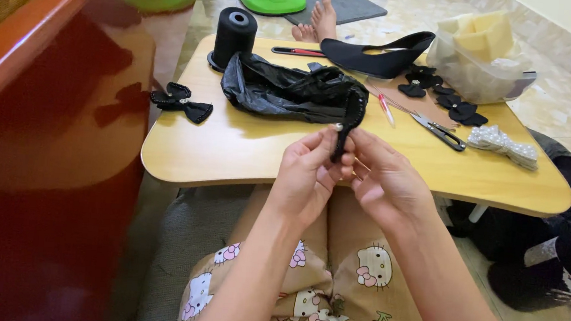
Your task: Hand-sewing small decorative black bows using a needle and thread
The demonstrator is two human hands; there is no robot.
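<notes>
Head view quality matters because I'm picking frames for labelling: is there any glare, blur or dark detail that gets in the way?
Head view: the red glossy panel at left is smeared and mirrors the table; the wooden table shows soft glare; the black strip pinched by left hand and right hand is sharp, but the black plastic bag loses detail.

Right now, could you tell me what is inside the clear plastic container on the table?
The clear plastic container holds pale yellow foam blocks rising above its rim; anything beneath them is hidden.

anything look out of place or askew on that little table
One finished black bow hangs over the table's left edge, apart from the other bows by the plastic tub. Nothing spilled or damaged.
</notes>
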